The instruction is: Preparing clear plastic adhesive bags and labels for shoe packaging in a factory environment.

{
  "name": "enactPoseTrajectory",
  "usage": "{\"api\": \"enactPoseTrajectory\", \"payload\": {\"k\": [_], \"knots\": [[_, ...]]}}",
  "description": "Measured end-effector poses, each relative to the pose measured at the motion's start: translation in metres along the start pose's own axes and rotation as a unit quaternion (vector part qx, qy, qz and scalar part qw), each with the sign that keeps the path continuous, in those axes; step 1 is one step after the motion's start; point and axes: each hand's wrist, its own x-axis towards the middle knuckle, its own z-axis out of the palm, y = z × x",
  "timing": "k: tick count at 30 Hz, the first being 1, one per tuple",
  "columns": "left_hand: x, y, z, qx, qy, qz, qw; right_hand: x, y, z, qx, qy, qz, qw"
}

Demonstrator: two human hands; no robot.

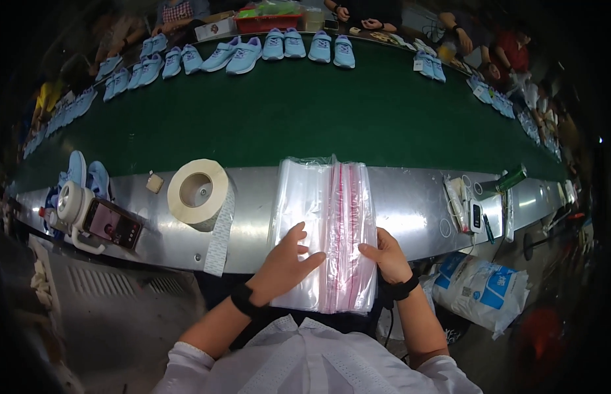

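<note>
The right hand (392, 264) is gripping the right edge of a stack of clear bags (352, 217); the left hand (284, 264) is being held open over it, contact unclear; the stack is overhanging the metal ledge (405, 213), no bag visibly separated; beyond, blue shoes (244, 56) are standing unbagged.

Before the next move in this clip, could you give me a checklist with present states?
1. Right hand at the right edge of the plastic bags, thumb on top: ok.
2. Left hand touching the bags: cannot tell.
3. Bags wholly on the metal ledge: not ok, they overhang its near edge.
4. Label roll clear of the bags: ok.
5. Phone clear of both hands: ok.
</note>
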Motion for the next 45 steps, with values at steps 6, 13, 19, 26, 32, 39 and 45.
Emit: {"api": "enactPoseTrajectory", "payload": {"k": [6,13,19,26,32,39,45], "knots": [[0.023,0.014,0.021,-0.292,-0.040,-0.120,0.948,-0.003,0.004,-0.003,-0.017,0.008,-0.015,1.000],[0.056,0.004,0.033,-0.128,-0.118,-0.006,0.985,-0.003,0.000,0.001,-0.011,0.007,-0.012,1.000],[0.028,0.015,0.040,0.230,-0.021,0.111,0.967,0.000,0.015,0.003,0.001,-0.001,-0.029,1.000],[0.038,0.012,0.072,0.205,-0.017,0.151,0.967,-0.004,0.005,-0.014,0.035,-0.028,-0.061,0.997],[0.038,-0.001,0.076,0.186,0.006,0.140,0.973,0.003,0.007,-0.007,0.018,-0.051,-0.044,0.998],[0.046,-0.004,0.088,0.140,0.054,0.138,0.979,0.011,0.012,-0.025,-0.028,-0.080,-0.038,0.996],[0.053,-0.011,0.097,0.171,0.074,0.171,0.968,0.019,0.010,-0.017,-0.203,0.043,-0.018,0.978]]}}
